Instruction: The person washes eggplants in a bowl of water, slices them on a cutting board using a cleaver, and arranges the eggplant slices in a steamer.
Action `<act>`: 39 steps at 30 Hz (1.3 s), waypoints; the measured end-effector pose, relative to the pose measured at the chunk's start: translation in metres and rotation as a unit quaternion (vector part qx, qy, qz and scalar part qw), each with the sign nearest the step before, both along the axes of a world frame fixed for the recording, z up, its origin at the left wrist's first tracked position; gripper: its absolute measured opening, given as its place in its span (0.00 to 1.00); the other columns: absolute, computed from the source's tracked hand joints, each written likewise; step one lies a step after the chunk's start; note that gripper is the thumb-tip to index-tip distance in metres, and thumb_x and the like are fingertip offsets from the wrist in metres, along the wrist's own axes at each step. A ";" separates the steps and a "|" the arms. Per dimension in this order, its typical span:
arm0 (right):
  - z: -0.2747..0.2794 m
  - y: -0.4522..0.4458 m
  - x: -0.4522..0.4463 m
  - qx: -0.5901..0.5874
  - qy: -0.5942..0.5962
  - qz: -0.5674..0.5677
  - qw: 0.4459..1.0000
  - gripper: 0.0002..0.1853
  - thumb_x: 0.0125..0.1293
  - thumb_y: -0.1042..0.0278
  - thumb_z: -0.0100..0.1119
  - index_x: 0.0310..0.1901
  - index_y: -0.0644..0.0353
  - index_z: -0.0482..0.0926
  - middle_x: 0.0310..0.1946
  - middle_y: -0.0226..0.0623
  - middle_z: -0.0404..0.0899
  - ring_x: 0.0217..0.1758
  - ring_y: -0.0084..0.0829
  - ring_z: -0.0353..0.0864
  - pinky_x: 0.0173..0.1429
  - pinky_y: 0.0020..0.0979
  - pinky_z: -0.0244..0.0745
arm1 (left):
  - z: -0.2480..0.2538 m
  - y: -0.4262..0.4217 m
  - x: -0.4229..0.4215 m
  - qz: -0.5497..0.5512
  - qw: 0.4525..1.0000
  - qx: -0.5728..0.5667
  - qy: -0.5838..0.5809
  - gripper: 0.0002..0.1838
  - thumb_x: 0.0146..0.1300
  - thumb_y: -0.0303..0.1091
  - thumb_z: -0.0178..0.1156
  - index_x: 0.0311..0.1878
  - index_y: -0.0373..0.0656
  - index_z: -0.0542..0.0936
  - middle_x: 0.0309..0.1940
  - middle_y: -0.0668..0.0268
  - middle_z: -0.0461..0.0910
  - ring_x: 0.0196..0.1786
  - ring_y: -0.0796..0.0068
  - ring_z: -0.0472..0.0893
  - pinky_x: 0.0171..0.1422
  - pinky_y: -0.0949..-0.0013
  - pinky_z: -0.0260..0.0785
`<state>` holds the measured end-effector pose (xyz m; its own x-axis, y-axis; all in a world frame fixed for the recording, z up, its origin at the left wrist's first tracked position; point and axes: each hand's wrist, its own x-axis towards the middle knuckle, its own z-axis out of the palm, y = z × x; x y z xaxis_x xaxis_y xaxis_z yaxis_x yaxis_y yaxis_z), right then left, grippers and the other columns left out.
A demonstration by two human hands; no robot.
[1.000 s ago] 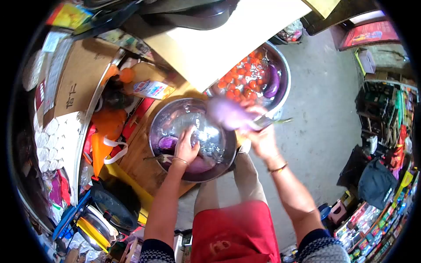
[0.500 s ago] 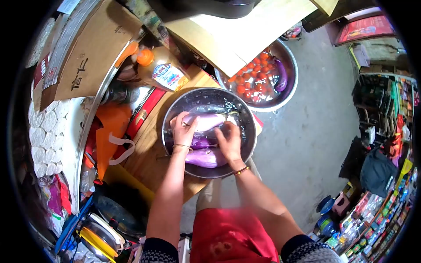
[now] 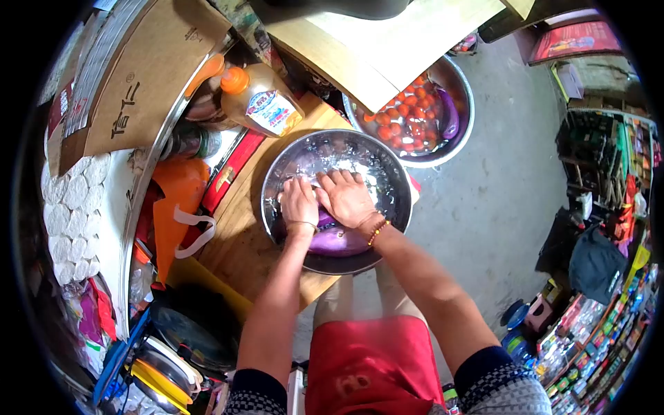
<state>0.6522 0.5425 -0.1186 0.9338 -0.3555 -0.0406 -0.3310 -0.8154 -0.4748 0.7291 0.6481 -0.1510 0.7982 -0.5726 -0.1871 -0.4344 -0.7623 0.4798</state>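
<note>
Desk (image 3: pixel 238 238): carries orange-capped bottle (image 3: pixel 266 104) and, right of it, metal bowl (image 3: pixel 277 166) of water. Left hand (image 3: pixel 299 204) in bowl, fingers close together; grip hidden. Purple eggplant (image 3: pixel 339 243) in bowl, below wrists. Right hand (image 3: pixel 346 198) alongside, fingers slightly apart; cannot tell if gripping. Further right: basin (image 3: pixel 430 163), tomatoes (image 3: pixel 408 114), second eggplant (image 3: pixel 449 116).

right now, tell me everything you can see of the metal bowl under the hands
The bowl is round and wide, with a shiny, silvery metal look, a thin rim and darker inner walls. It sits upright on a wooden surface, holding clear water that glints with reflections, and purple eggplants. Both hands reach inside; whether they touch the metal can't be told. Its underside is hidden.
</note>
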 end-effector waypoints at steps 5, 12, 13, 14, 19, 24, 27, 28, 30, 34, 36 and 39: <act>-0.017 0.000 0.014 0.138 0.074 -0.089 0.984 0.19 0.67 0.52 0.40 0.45 0.56 0.76 0.29 0.47 0.79 0.32 0.53 0.79 0.42 0.51 0.72 | -0.014 -0.008 -0.019 0.081 0.992 -0.097 -0.018 0.18 0.63 0.41 0.52 0.52 0.41 0.71 0.52 0.53 0.66 0.56 0.53 0.66 0.60 0.60 0.56; -0.026 0.001 0.019 0.414 0.069 -0.358 0.834 0.28 0.69 0.55 0.28 0.40 0.73 0.74 0.37 0.67 0.74 0.47 0.63 0.71 0.53 0.49 0.65 | -0.025 -0.047 -0.029 0.453 0.768 -0.366 0.266 0.35 0.64 0.52 0.51 0.63 0.33 0.58 0.60 0.46 0.62 0.61 0.56 0.65 0.64 0.61 0.57; -0.029 0.003 0.015 0.415 0.070 -0.359 0.833 0.28 0.69 0.55 0.28 0.40 0.73 0.74 0.37 0.67 0.74 0.47 0.63 0.71 0.53 0.49 0.65 | -0.035 -0.046 -0.039 0.473 0.752 -0.353 0.293 0.36 0.64 0.54 0.50 0.63 0.33 0.57 0.58 0.49 0.65 0.59 0.58 0.67 0.63 0.62 0.58; -0.029 0.004 0.012 0.399 0.028 -0.355 0.845 0.27 0.69 0.55 0.30 0.40 0.72 0.75 0.37 0.65 0.74 0.47 0.62 0.71 0.52 0.49 0.65 | -0.025 -0.047 -0.045 0.450 0.721 -0.389 0.356 0.35 0.65 0.54 0.50 0.63 0.34 0.57 0.57 0.51 0.66 0.58 0.60 0.68 0.63 0.63 0.60; -0.031 -0.017 -0.003 0.211 -0.135 -0.190 0.949 0.11 0.61 0.67 0.55 0.42 0.63 0.77 0.40 0.47 0.76 0.52 0.46 0.71 0.56 0.38 0.65 | -0.016 -0.033 -0.054 0.418 0.609 -0.460 0.492 0.34 0.63 0.59 0.50 0.63 0.43 0.59 0.54 0.61 0.70 0.54 0.68 0.72 0.56 0.64 0.68; -0.024 -0.016 0.002 0.407 -0.093 -0.099 0.903 0.23 0.63 0.63 0.55 0.59 0.57 0.68 0.59 0.51 0.65 0.64 0.47 0.63 0.67 0.34 0.58 | -0.005 -0.042 -0.047 0.430 0.670 -0.319 0.514 0.39 0.63 0.68 0.35 0.66 0.46 0.56 0.56 0.61 0.68 0.56 0.68 0.72 0.55 0.67 0.70; -0.029 -0.014 0.007 0.271 -0.103 -0.029 0.957 0.24 0.63 0.61 0.55 0.60 0.56 0.67 0.59 0.51 0.65 0.65 0.45 0.63 0.66 0.34 0.59 | -0.021 -0.040 -0.056 0.429 0.583 -0.451 0.522 0.38 0.65 0.65 0.33 0.68 0.44 0.53 0.60 0.59 0.64 0.60 0.67 0.69 0.60 0.67 0.65; -0.032 -0.012 0.011 0.322 -0.087 -0.051 0.941 0.25 0.63 0.59 0.56 0.61 0.56 0.66 0.60 0.51 0.65 0.66 0.42 0.62 0.66 0.32 0.59 | -0.027 -0.038 -0.055 0.395 0.614 -0.467 0.499 0.38 0.66 0.64 0.32 0.69 0.43 0.51 0.64 0.57 0.60 0.64 0.65 0.65 0.64 0.66 0.62; -0.023 -0.021 0.022 0.398 -0.048 -0.090 0.912 0.26 0.63 0.59 0.56 0.61 0.56 0.66 0.60 0.51 0.65 0.66 0.41 0.62 0.65 0.31 0.59 | -0.014 -0.044 -0.051 0.397 0.630 -0.441 0.501 0.42 0.63 0.68 0.32 0.70 0.44 0.50 0.65 0.58 0.58 0.66 0.65 0.62 0.66 0.65 0.58; -0.035 -0.031 0.020 0.520 -0.023 -0.088 0.850 0.33 0.63 0.58 0.58 0.66 0.58 0.58 0.62 0.44 0.63 0.64 0.33 0.63 0.65 0.28 0.60 | -0.001 -0.044 -0.050 0.419 0.613 -0.420 0.521 0.44 0.59 0.73 0.34 0.65 0.44 0.58 0.53 0.59 0.69 0.51 0.67 0.73 0.49 0.64 0.69; -0.026 -0.045 0.008 0.671 0.014 -0.081 0.737 0.39 0.62 0.59 0.59 0.69 0.58 0.50 0.62 0.38 0.63 0.61 0.26 0.63 0.63 0.25 0.61 | 0.005 -0.033 -0.046 0.354 0.526 -0.438 0.637 0.42 0.57 0.75 0.32 0.49 0.42 0.69 0.23 0.62 0.74 0.23 0.69 0.75 0.24 0.66 0.68; -0.021 -0.051 0.002 0.616 -0.007 -0.094 0.782 0.37 0.59 0.65 0.59 0.67 0.65 0.53 0.56 0.40 0.70 0.54 0.26 0.70 0.57 0.24 0.66 | 0.010 -0.042 -0.049 0.384 0.526 -0.401 0.644 0.42 0.56 0.76 0.30 0.41 0.42 0.71 0.17 0.62 0.71 0.16 0.68 0.72 0.19 0.67 0.64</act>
